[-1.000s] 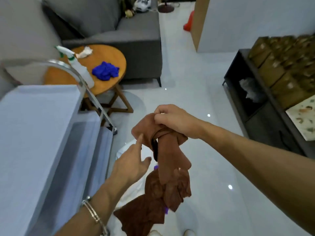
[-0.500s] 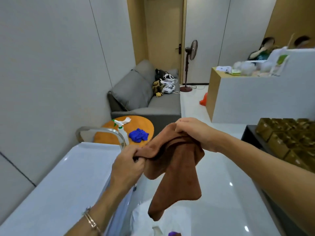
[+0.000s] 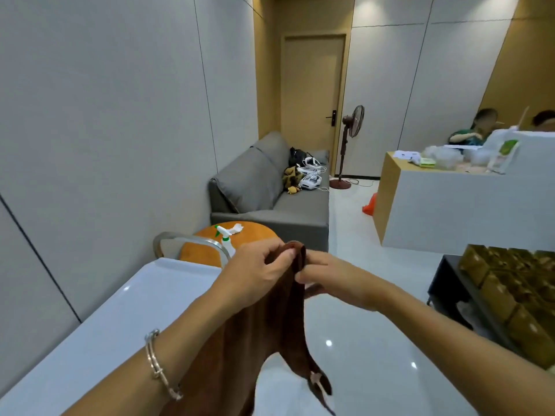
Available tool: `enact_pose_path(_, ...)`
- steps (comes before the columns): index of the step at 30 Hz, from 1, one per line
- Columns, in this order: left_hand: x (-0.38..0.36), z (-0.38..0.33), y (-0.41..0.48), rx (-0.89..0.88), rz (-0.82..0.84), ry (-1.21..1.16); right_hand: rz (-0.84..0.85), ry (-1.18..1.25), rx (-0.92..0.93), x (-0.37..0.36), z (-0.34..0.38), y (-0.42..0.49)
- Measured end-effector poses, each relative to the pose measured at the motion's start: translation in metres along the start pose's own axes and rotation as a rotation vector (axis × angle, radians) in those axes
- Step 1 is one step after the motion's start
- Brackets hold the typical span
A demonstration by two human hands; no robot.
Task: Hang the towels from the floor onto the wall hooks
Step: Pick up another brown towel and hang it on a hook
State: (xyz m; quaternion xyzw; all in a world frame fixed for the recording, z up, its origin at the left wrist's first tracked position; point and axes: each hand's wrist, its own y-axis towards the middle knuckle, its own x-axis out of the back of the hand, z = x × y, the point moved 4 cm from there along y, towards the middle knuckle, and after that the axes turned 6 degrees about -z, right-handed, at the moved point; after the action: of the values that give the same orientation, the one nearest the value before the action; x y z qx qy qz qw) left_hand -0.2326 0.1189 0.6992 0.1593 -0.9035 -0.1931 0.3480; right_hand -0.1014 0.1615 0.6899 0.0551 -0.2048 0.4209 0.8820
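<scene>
A brown towel (image 3: pixel 264 331) hangs in front of me at chest height, held up by its top edge. My left hand (image 3: pixel 255 271) pinches that edge between thumb and fingers, and my right hand (image 3: pixel 327 277) pinches the same bunched edge just to the right, the two hands nearly touching. The cloth drapes down over my left forearm, and a small white tag shows near its lower right corner. No wall hooks are visible on the grey panelled wall (image 3: pixel 105 130) to my left.
A white cart (image 3: pixel 99 331) with a metal handle stands at lower left. Behind it is a round orange table (image 3: pixel 255 232) with a spray bottle (image 3: pixel 226 240), then a grey sofa (image 3: pixel 270 202). A black shelf of boxes (image 3: pixel 510 289) and a counter (image 3: pixel 450 205) lie to the right. People sit beyond the counter.
My view has lifted from the floor to the room. My left hand took hold of the towel, and both hands have come together at its top edge, raising it higher.
</scene>
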Motion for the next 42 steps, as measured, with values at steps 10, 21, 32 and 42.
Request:
enact_pose_path(10, 0.039, 0.037, -0.057, 0.174, -0.071, 0.018, -0.019, -0.342, 0.193, -0.052, 0.019, 0.03)
enact_pose_path(21, 0.024, 0.155, -0.181, 0.562, 0.233, 0.244, 0.006, -0.406, 0.168, -0.084, 0.021, 0.053)
enact_pose_path(32, 0.075, 0.175, -0.168, 0.556, -0.024, 0.342, 0.028, -0.852, -0.076, -0.04, -0.056, 0.032)
enact_pose_path(42, 0.065, 0.133, -0.143, 0.517, 0.015, 0.377, 0.034, -0.809, -0.102, -0.019, -0.086, 0.022)
